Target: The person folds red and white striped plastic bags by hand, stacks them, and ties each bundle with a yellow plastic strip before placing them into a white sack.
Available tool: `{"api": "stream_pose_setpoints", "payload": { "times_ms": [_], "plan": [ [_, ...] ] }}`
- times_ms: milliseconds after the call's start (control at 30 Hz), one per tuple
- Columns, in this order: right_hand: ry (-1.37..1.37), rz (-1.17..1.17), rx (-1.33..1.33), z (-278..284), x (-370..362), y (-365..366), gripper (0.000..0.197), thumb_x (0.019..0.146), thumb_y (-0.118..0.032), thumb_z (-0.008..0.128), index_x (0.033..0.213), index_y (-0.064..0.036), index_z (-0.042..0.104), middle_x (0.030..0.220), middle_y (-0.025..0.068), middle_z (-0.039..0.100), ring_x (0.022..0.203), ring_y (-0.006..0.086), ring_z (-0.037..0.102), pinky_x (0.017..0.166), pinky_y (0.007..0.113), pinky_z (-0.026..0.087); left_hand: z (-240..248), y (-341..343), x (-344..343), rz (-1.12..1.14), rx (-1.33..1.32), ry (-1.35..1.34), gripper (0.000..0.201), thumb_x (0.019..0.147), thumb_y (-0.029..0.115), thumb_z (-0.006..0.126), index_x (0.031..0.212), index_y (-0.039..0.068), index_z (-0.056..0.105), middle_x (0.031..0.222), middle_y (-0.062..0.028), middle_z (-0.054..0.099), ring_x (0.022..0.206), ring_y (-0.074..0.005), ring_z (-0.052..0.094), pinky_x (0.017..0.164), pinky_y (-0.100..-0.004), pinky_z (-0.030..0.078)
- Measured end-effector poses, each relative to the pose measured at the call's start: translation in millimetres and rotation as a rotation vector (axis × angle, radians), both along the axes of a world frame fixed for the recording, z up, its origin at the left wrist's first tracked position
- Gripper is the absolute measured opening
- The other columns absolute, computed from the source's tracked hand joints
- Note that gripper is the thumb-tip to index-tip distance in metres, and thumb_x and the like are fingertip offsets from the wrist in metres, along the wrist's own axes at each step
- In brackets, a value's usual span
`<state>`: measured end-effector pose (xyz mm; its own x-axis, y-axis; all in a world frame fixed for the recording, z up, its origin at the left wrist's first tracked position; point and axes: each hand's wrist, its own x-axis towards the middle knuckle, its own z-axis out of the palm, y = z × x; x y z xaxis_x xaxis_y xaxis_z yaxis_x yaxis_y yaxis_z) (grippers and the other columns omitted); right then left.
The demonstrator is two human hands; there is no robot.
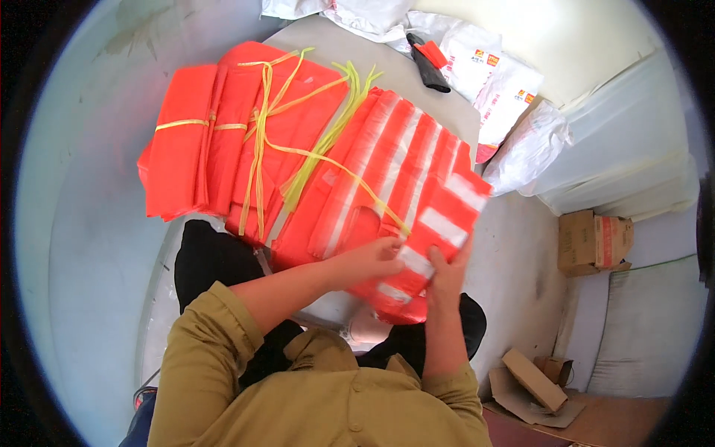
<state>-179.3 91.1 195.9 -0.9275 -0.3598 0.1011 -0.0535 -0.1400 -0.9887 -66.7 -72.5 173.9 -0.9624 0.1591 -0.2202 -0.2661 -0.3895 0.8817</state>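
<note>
My right hand (449,274) grips a folded bundle of red plastic bags with white patches (441,227), its thumb lying across the front. The bundle is tilted over the near right side of the table. At the bundle's left edge, my left hand (372,262) is closed with its fingertips against the plastic; motion smears them a little. Right behind both hands lies a wide stack of red and white striped plastic bags (387,160). One yellow strip of tie (357,181) runs across that stack toward my left fingertips.
Tied red bundles (182,141) cover the table's left part, beside loose yellow ties (322,145). Farther back lie a black object with a red piece (430,65) and white printed sacks (477,67). Cardboard boxes (588,242) and flattened cardboard (532,387) are at right.
</note>
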Motion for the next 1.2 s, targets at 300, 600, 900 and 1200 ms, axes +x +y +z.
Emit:
{"api": "stream_pose_setpoints", "payload": {
  "times_ms": [300, 600, 900, 1200],
  "plan": [
    [0.051, 0.117, 0.510, -33.3, -13.8, -62.2, 0.073, 0.095, -0.020, 0.060, 0.158, -0.0075, 0.024, 0.124, 0.0183, 0.064, 0.115, 0.0267, 0.061, 0.099, 0.037, 0.046, -31.4, -28.3, 14.3, 0.474, -0.367, -0.134, 0.081, 0.080, 0.003, 0.073, 0.149, -0.003, 0.033, 0.139, -0.0193, 0.051, 0.127, -0.0261, 0.052, 0.107, -0.0364, 0.044],
    [0.567, 0.172, 0.940, -37.2, -28.9, -39.2, 0.048, 0.091, -0.001, 0.059, 0.138, -0.0037, 0.053, 0.104, 0.0184, 0.067, 0.093, 0.0331, 0.067, 0.082, 0.040, 0.053, -4.1, -23.0, 8.2, 0.394, -0.257, -0.157, 0.085, 0.078, 0.000, 0.070, 0.152, -0.001, 0.028, 0.139, -0.0189, 0.052, 0.126, -0.0265, 0.054, 0.106, -0.0362, 0.045],
    [0.755, 0.193, 1.126, 2.0, -30.2, 41.5, 0.012, 0.087, -0.009, 0.068, 0.097, -0.0030, 0.070, 0.092, 0.0150, 0.064, 0.093, 0.0361, 0.063, 0.078, 0.044, 0.052, -25.0, 1.3, -4.9, 0.270, -0.576, -0.071, 0.092, 0.081, 0.013, 0.072, 0.158, 0.013, 0.020, 0.117, -0.0257, 0.064, 0.102, -0.0335, 0.067, 0.083, -0.0395, 0.055],
    [0.709, 0.092, 1.360, 8.3, -39.4, 84.6, 0.017, 0.087, -0.021, 0.062, 0.084, -0.0068, 0.071, 0.092, 0.0135, 0.066, 0.096, 0.0365, 0.062, 0.085, 0.049, 0.051, 2.3, -2.7, -6.3, 0.092, -0.734, -0.123, 0.091, 0.081, 0.009, 0.072, 0.158, 0.022, 0.025, 0.132, -0.0276, 0.058, 0.119, -0.0394, 0.061, 0.098, -0.0421, 0.051]
  ]
}}
